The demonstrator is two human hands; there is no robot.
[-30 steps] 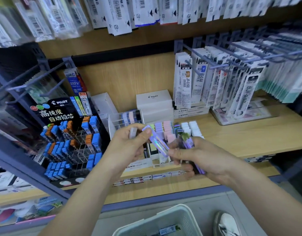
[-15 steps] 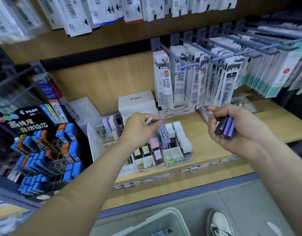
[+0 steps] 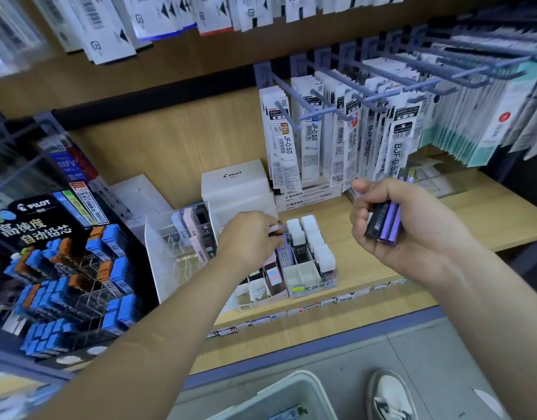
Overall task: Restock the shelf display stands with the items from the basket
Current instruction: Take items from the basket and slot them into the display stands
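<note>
Both hands are occupied above the wooden shelf [image 3: 427,234]. A purple lead case [image 3: 284,253] with a white cap is pinched at its top by the left hand [image 3: 249,237] and held upright at a slot in the cardboard display stand [image 3: 309,287], just beside a row of white-capped black cases [image 3: 314,241]. Whether it is fully seated cannot be told, since the hand covers its upper end. A bundle of cases [image 3: 384,221] – one black, at least two purple – is gripped in the curled fingers of the right hand [image 3: 412,234], which is held well apart from the stand, to its right and in front of the hanging refill packs [image 3: 352,131].

The job is judged to be partly done: most rows of the stand are filled, yet two front compartments are seen bare and white, and several slots in the clear stand [image 3: 170,256] to the left appear unfilled. Left to be placed are the bundle in the right hand and whatever remains in the basket [image 3: 291,389] on the floor – only its rim and a glimpse of one packet are shown, so the amount cannot be judged
</note>
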